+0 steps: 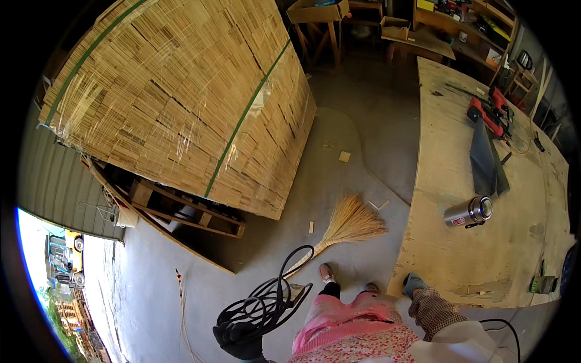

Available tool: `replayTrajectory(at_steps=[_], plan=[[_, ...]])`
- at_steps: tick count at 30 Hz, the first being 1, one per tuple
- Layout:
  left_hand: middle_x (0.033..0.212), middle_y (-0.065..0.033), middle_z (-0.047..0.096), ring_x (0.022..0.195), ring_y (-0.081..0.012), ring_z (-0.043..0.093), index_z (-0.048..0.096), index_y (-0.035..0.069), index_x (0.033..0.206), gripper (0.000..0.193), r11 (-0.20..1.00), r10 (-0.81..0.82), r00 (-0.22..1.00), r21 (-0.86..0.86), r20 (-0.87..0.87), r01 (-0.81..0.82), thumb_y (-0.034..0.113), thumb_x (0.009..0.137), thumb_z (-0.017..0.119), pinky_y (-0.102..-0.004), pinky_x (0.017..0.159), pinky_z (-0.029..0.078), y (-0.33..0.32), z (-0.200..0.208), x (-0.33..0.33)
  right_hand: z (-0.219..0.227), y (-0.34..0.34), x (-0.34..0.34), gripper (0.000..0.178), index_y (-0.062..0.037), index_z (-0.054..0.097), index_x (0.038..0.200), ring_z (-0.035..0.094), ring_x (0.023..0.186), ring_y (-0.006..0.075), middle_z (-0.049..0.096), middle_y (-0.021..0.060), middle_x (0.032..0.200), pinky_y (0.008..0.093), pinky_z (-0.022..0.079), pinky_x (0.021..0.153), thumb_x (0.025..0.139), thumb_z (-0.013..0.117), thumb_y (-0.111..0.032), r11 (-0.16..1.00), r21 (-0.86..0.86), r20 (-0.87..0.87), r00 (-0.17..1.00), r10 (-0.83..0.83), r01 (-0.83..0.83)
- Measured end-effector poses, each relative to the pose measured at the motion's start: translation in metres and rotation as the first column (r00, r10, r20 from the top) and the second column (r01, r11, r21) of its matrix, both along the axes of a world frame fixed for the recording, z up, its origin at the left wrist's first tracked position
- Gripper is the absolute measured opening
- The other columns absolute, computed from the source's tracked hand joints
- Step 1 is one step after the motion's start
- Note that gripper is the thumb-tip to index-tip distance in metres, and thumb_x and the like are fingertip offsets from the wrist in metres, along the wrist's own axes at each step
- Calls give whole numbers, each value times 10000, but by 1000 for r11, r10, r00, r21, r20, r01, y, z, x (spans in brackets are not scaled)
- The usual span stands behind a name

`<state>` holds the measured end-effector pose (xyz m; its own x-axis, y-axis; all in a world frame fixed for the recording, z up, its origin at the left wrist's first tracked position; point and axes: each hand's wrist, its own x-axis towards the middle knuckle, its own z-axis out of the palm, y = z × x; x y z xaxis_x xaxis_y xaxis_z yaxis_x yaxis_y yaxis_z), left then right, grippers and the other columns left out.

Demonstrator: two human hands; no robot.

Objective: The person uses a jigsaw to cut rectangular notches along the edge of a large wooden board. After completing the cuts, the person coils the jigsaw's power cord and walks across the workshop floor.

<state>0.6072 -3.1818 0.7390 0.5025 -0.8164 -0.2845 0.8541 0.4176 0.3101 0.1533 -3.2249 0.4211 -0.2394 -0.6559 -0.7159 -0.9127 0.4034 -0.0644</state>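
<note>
My left hand (pixel 239 339), in a dark glove, is closed on a coiled black cable (pixel 263 311) at the lower middle. The loops of the coil spread out above the hand, over the floor and near the broom's handle. My right hand (pixel 414 284), in a grey glove, is by the near left corner of the plywood table (pixel 448 254). Its fingers look loosely stretched, and nothing shows in them. A straw broom (pixel 354 224) lies on the floor ahead of my feet, its handle end partly behind the cable loops.
A large strapped stack of wood pieces (pixel 181 91) stands at left on a wooden pallet (pixel 187 209). The table bears a steel flask (pixel 469 212), a dark folded sheet (pixel 486 160) and red power tools (pixel 487 118). A thin cable (pixel 183 308) and wood scraps (pixel 344 156) lie on the floor.
</note>
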Motion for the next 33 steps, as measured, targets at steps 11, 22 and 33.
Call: replayTrajectory(at_steps=[11,22,33], plan=[[480,97,296,444,-49,285,298,207,560,330,927,-370,929,64,-6,369,223,882,369,-255,595,353,-177,13,48,59,-37,39,398,-89,653,931,584,941,295,621,168,965,373,464,779,629,631,-348,936,97,-45,941,-336,339],[467,87,320,412,-40,299,411,163,627,234,836,-530,846,202,56,511,132,859,396,-233,598,344,-381,53,-56,70,-166,64,237,-84,631,804,614,754,277,644,110,777,365,472,686,696,621,-294,487,-280,455,561,-691,827],[435,88,337,386,-51,313,366,187,566,277,850,-524,538,439,660,289,148,837,412,-223,550,356,-592,65,-133,120,-437,12,208,-48,625,848,605,757,241,634,118,809,329,469,687,744,592,-225,462,-113,779,366,-508,880]])
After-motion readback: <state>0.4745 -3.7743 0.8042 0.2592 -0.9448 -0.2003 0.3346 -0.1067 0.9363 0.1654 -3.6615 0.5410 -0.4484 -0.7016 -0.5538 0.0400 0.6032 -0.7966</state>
